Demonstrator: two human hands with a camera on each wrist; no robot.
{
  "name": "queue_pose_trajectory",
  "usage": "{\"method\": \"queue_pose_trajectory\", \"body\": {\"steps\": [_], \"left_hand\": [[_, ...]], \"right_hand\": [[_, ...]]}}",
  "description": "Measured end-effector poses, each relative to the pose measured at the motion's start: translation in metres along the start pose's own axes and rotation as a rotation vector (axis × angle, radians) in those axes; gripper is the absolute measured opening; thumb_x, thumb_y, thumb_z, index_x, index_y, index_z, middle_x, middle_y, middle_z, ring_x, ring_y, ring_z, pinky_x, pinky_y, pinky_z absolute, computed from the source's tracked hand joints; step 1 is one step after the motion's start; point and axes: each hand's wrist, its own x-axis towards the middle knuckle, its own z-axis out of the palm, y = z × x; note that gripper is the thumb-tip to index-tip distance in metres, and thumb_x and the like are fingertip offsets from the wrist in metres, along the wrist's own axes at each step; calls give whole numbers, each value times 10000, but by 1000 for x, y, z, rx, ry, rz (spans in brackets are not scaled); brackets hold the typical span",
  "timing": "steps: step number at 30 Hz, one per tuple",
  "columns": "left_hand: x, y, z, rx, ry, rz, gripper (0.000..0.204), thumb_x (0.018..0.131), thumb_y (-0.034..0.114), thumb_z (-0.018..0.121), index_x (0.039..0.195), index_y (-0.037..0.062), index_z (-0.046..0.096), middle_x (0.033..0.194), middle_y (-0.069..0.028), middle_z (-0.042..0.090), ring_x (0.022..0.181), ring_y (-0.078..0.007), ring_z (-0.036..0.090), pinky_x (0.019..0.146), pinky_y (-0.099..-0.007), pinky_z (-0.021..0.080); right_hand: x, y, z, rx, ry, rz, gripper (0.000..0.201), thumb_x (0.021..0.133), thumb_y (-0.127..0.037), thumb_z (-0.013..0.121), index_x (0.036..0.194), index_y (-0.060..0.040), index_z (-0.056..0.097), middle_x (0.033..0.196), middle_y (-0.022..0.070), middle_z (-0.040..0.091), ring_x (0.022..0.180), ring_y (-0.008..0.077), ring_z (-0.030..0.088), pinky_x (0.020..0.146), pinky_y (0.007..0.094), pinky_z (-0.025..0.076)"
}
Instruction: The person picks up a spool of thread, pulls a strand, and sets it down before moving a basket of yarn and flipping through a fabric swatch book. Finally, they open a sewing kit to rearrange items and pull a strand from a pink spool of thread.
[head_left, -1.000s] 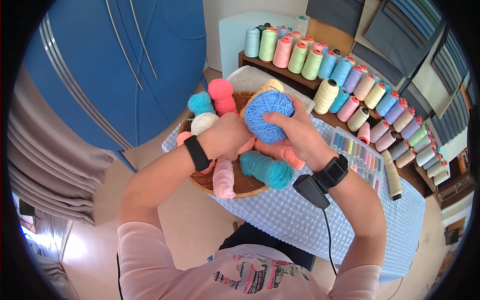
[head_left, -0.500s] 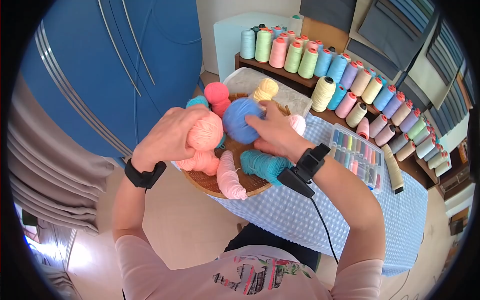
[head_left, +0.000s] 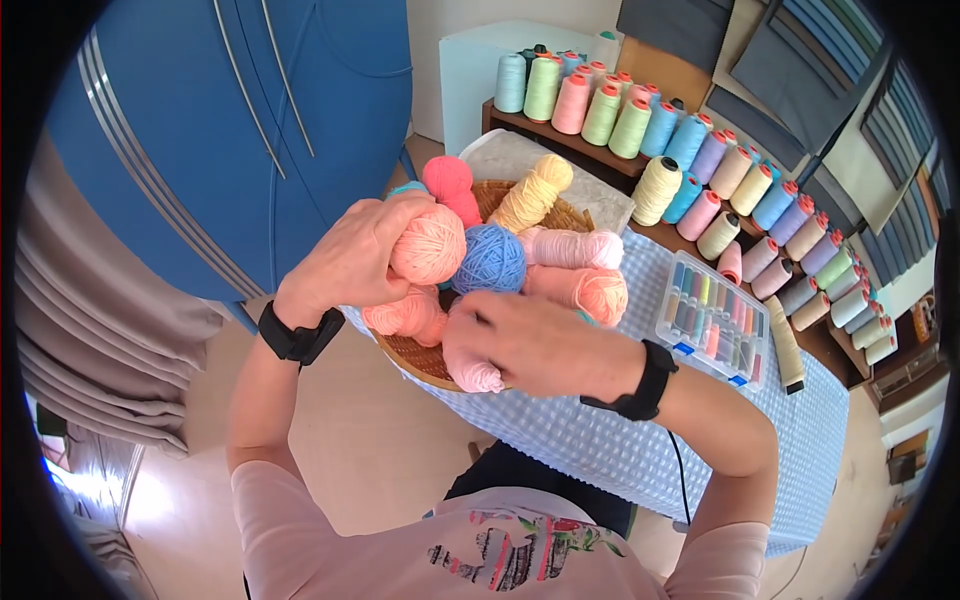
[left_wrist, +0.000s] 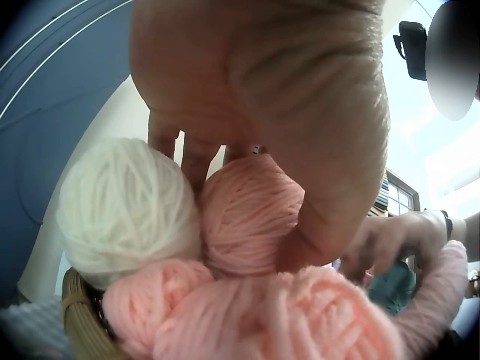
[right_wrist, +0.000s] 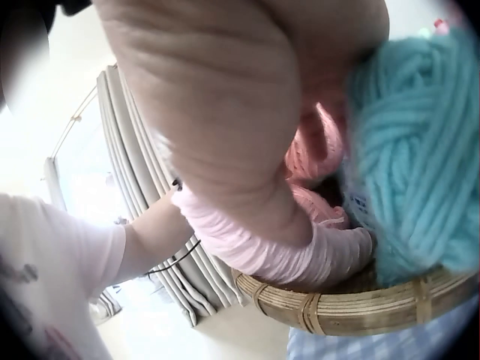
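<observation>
Your left hand (head_left: 350, 250) grips the peach ball (head_left: 430, 245) from above, thumb on one side and fingers on the other — likely because a round ball would roll without that. It sits beside the white ball (left_wrist: 127, 210) in the basket (right_wrist: 367, 313). Your right hand (head_left: 545, 345) grasps the pale pink skein (head_left: 473, 373), which lies just inside the rim, thumb along its length, probably for steadiness. The blue ball (head_left: 490, 258) nestles between other yarns — they seem to wedge it there.
</observation>
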Motion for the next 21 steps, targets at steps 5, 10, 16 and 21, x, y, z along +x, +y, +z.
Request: {"method": "queue_pose_trajectory", "body": {"steps": [5,10,16,21], "left_hand": [[2,4,-1,-4,-8,-10,742,566,65,752,1239,75,439,1240,-153,524,1092,-353,523,936,-409,413],[5,-1,7,-52,83,-28,758,561,53,749,1240,63,411,1241,-169,516,1106,-374,518,950,-425,416],[6,2,22,-73,118,-27,778,561,65,737,1258,46,391,1254,-184,495,1109,-374,510,945,-428,416],[0,0,29,-48,175,20,797,554,82,737,1270,49,390,1259,-174,484,1096,-361,512,928,-420,414]], "right_hand": [[2,-22,16,144,-126,-75,355,719,-63,644,1059,-41,543,908,106,535,851,289,554,748,379,467],[5,-35,-15,244,-88,10,317,734,-79,643,1027,-24,537,866,127,546,827,298,573,732,378,473],[-3,-26,-18,390,-74,54,307,718,-109,663,990,-30,546,804,128,575,781,314,575,700,399,462],[-30,-1,-29,-35,32,106,390,691,-171,726,1027,-58,562,900,119,586,852,282,586,739,398,477]]}}
